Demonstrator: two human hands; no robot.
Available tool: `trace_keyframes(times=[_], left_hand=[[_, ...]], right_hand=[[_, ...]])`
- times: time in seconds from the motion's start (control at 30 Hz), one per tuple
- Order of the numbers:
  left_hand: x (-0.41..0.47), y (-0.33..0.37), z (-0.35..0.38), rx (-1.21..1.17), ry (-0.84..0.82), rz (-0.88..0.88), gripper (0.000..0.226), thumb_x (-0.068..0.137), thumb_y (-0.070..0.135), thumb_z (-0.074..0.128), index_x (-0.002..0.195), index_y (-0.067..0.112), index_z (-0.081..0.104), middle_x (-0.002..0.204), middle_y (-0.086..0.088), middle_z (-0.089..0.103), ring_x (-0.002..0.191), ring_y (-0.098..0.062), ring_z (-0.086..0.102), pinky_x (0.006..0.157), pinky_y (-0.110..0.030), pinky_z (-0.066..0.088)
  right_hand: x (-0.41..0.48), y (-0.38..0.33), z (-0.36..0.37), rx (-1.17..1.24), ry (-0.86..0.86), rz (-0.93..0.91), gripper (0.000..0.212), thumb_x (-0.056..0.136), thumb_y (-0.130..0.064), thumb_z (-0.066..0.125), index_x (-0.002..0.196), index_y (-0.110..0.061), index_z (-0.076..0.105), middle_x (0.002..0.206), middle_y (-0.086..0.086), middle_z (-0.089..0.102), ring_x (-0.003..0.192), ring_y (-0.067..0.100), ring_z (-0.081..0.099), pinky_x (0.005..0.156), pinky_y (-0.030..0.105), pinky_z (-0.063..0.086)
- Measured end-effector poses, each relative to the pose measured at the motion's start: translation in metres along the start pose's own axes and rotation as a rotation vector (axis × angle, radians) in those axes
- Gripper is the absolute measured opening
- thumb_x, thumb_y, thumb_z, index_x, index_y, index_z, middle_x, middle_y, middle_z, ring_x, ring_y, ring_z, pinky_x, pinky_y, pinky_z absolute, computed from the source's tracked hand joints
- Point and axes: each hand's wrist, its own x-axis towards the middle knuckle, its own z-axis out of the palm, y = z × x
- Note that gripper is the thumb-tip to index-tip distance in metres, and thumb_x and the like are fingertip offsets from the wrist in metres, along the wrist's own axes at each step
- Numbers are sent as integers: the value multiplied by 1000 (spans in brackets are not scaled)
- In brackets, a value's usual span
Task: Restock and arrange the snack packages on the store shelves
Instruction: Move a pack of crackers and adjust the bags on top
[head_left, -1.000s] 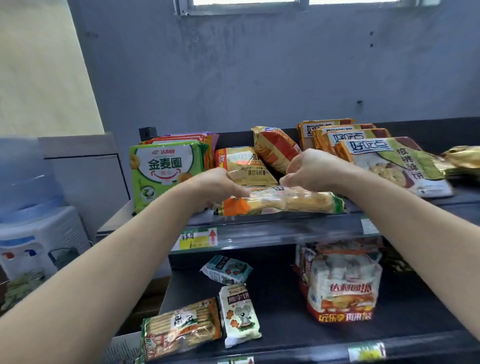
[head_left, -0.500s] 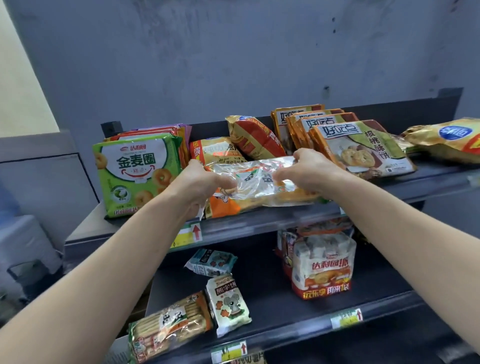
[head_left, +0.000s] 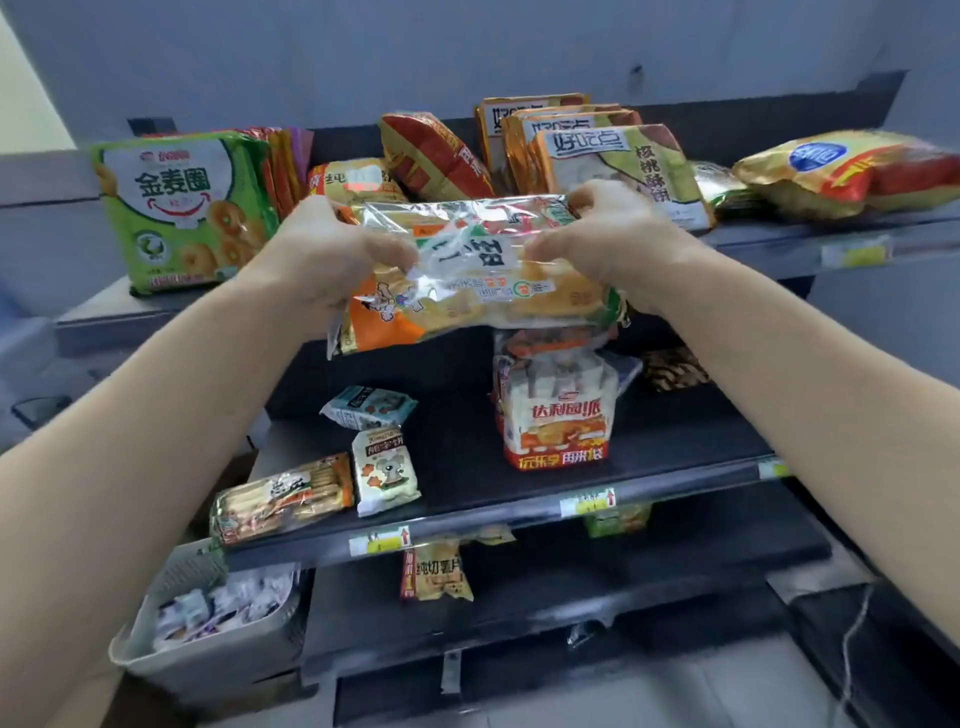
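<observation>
The left grip (head_left: 332, 249) and the right grip (head_left: 608, 228) both hold one long biscuit package (head_left: 478, 283), clear film with an orange left end. Each grip is curled over the package's upper edge, fingers behind and thumb pressed on the front film, the left grip at the upper left part and the right grip at the upper right corner. The package hangs between and below the two grips, lying crosswise with its left end lower than its right. It sits in front of the top shelf (head_left: 779, 244), covering part of that shelf's front edge; whether it touches the edge cannot be told. Behind it on the top shelf stand a green ring-biscuit pack (head_left: 182, 208) to the left, a red and orange bag (head_left: 436, 156) behind the middle, and a row of walnut-cookie packs (head_left: 623, 156) just behind the right grip. A gold and red bag (head_left: 852, 171) lies farther right. On the middle shelf (head_left: 675, 447), directly beneath the held package, stands a white and red bag (head_left: 558, 421); well to its left lie a stick-biscuit pack (head_left: 283, 499), a small white pack (head_left: 384, 470) and a small teal pack (head_left: 369, 405). A yellow chip bag (head_left: 436, 571) stands on the lower shelf, and a grey basket (head_left: 135, 644) of small wrapped items sits at lower left.
</observation>
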Motion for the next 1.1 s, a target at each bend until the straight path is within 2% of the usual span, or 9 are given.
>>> trace_keyframes(times=[0.1,0.2,0.27,0.47,0.57,0.67,0.83,0.93,1.1], left_hand=[[-26,8,32,36,-8,-4,76,51,28,85,118,9,53,108,-11,64,90,-25,66,68,-41,59],[-46,11,70,68,-33,-7,75,65,27,84,125,7,44,97,-6,59,70,-13,59,42,-21,46],[-57,11,96,68,-62,-42,70,71,25,81,125,9,41,93,-4,59,66,-11,60,39,-20,44],[-78,5,160,96,-166,-121,64,72,22,80,119,10,39,90,-3,61,65,-12,63,44,-23,48],[-78,-1,186,134,-233,-135,59,69,20,83,113,8,46,97,-8,68,77,-19,70,64,-36,59],[-71,-8,206,126,-276,-146,54,65,18,85,102,11,47,98,-11,69,82,-25,71,75,-45,59],[-46,-18,239,190,-299,-128,108,20,52,90,112,10,52,102,-11,69,87,-29,70,81,-49,56],[-44,-15,254,176,-290,-140,78,54,35,90,114,13,47,107,-9,64,94,-29,66,84,-49,54],[-26,-25,262,176,-290,-145,72,61,25,87,118,12,45,112,-9,62,100,-30,63,88,-49,52]], right_hand=[[-15,26,-30,7,0,17,64,79,-25,74,134,-14,44,112,0,52,101,19,53,87,34,49],[-27,59,-59,-12,0,27,65,77,-24,75,134,-14,45,120,1,54,106,20,55,91,35,49],[-35,82,-75,2,-5,56,67,78,-22,75,137,-14,43,124,3,54,109,21,55,92,38,50],[-47,141,-110,7,-15,126,69,76,-19,75,138,-15,43,131,4,51,112,23,56,96,42,49],[-48,161,-125,8,1,140,65,77,-17,74,136,-17,45,130,4,51,111,24,57,95,43,50],[-50,176,-138,38,-1,158,60,80,-15,71,134,-19,46,122,2,53,104,21,60,91,43,52],[-51,195,-157,85,14,174,58,83,-14,67,136,-22,44,135,2,47,108,19,58,87,38,54],[-49,202,-165,100,30,170,59,79,-14,68,134,-22,47,133,4,51,111,21,58,93,43,52],[-40,209,-162,141,25,158,58,79,-12,69,132,-19,49,129,4,54,109,20,60,89,41,54]])
